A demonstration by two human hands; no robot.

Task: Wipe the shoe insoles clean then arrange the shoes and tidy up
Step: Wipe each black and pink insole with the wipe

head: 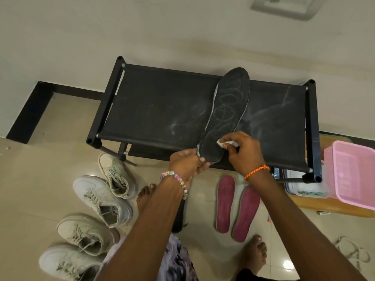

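A long black insole (225,114) with pale wipe marks is held above the black shoe rack (154,110), toe pointing away. My left hand (186,163) grips its heel end. My right hand (243,151) pinches a small white wipe (228,143) and presses it on the insole near the heel. Two magenta insoles (236,207) lie side by side on the floor under my right forearm. Another black insole (179,220) lies on the floor, mostly hidden by my left forearm. Several white sneakers (101,197) stand in a loose row at the lower left.
A pink plastic basket (353,175) stands on a wooden board (316,205) at the right, next to a clear tray (304,189). Loose white laces (353,252) lie on the tiles at the lower right. My bare feet (255,254) stand near the insoles. The wall is behind the rack.
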